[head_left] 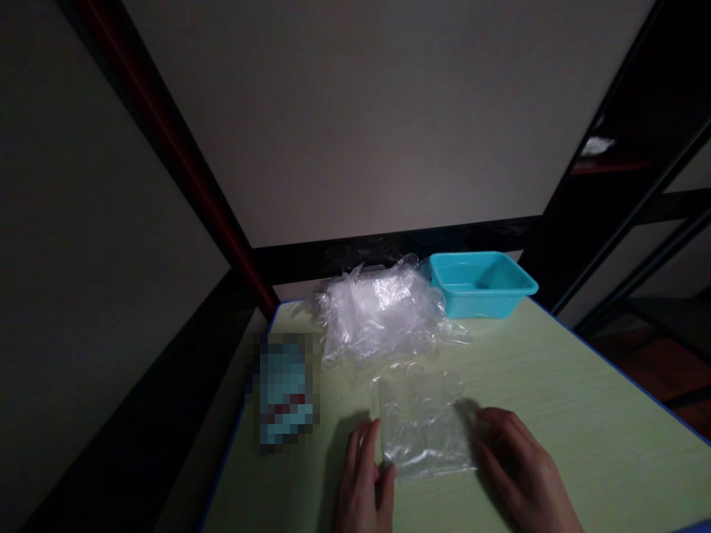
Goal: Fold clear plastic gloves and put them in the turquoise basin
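Observation:
A clear disposable plastic glove point(425, 426) lies flat on the table, its finger ends pointing away from me and its cuff edge towards me. My left hand point(364, 477) is at its left side, fingers stretched out and thumb apart, close to the lower left corner. On the opposite side, my right hand point(519, 463) has loosely bent fingers with a gap between thumb and forefinger, near the glove's right edge. Whether the fingertips touch the film is hard to tell. Behind the glove sits a crumpled heap of clear plastic gloves point(383, 311).
A turquoise plastic basin point(481, 303) stands at the back right, beside the heap. At the left edge lies a blurred-out bluish item point(286, 392). The pale green table point(572, 385) has a blue rim and meets panels behind and at left.

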A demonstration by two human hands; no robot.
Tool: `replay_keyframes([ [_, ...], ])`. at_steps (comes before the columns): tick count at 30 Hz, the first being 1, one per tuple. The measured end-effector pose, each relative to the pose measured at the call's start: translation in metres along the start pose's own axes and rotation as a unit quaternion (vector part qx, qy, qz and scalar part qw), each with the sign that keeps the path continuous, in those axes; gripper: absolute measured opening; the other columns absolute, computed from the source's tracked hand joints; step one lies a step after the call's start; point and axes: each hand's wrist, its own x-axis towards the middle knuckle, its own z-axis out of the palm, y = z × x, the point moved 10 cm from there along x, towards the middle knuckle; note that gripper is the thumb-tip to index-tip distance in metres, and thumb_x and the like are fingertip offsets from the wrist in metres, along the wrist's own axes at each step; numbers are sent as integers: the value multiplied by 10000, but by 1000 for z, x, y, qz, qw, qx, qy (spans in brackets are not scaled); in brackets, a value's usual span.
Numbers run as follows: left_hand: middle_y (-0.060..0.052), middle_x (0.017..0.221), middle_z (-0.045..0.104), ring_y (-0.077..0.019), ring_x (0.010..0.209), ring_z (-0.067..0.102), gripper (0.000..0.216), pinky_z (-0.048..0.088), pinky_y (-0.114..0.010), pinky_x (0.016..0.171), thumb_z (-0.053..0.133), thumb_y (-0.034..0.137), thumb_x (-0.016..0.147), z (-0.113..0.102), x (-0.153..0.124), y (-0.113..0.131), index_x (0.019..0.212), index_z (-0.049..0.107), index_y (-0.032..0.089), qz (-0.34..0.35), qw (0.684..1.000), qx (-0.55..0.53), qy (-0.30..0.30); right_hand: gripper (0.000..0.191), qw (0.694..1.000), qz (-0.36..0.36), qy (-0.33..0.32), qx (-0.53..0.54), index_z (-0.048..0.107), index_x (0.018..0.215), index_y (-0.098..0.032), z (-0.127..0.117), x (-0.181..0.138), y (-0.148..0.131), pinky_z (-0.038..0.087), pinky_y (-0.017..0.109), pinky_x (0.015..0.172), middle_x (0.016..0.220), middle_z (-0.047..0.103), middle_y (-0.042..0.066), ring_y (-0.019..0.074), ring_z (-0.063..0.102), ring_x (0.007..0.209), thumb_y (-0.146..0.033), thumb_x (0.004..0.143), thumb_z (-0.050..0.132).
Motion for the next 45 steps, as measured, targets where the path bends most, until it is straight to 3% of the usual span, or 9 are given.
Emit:
replay_keyframes([
  [3,-110,1272,465,-190,955,600,425,514,-300,787,378,136,838,-5,3,22,1258,412,196,69,993,93,-22,332,993,-85,-12,-82,476,1184,-170,5,-3,-24,503,340,811,1157,572,139,232,577,1013,-249,866,418],
  [6,-88,1378,379,-241,1230,399,546,442,-350,937,421,151,819,10,-1,56,1353,306,179,197,959,186,-88,590,963,-198,-36,-176,320,1355,-131,24,-12,-55,457,435,866,1276,506,153,298,504,1123,-327,827,493],
  [11,-87,1418,292,-229,1265,349,649,402,-353,976,432,178,807,37,-12,71,1402,178,127,275,916,255,-144,753,933,-278,-49,-222,148,1415,-102,49,-25,-72,422,425,876,1309,464,145,292,492,1141,-434,821,469],
  [17,-127,1409,289,-273,1273,325,711,360,-370,987,489,340,798,30,-17,57,1397,195,94,282,903,293,-141,805,935,-270,-45,-228,123,1416,-95,44,-26,-66,419,422,871,1302,462,157,299,513,1119,-503,808,457],
  [25,-118,1425,266,-280,1293,281,707,349,-386,998,514,301,788,24,-17,58,1395,206,112,264,915,264,-150,666,975,-169,-77,-120,208,1404,-150,18,-19,-41,448,403,880,1314,468,148,276,486,1155,-373,836,474],
  [29,-115,1421,292,-249,1278,320,578,388,-376,971,464,171,801,3,5,62,1356,307,135,184,960,158,-139,253,998,10,-62,1,599,961,-171,-8,26,2,494,329,755,952,660,103,212,621,870,-303,854,412],
  [33,-60,1154,587,-194,1080,526,333,406,-349,939,470,120,768,-3,50,75,1067,593,198,100,980,-65,-160,205,993,42,-96,56,592,717,-166,4,79,23,456,282,552,698,635,55,179,579,612,-319,764,465],
  [37,-34,778,655,-154,753,612,143,480,-251,681,490,101,734,25,90,68,757,621,154,0,962,-210,-172,158,992,46,-103,48,571,662,-160,28,101,37,395,254,499,586,589,14,149,522,529,-287,719,495],
  [45,-2,673,619,-126,680,594,127,461,-224,665,499,29,674,76,116,54,682,573,132,-16,952,-264,-156,102,994,40,-96,22,583,743,-169,43,99,36,360,238,536,633,555,4,140,506,565,-238,717,512],
])
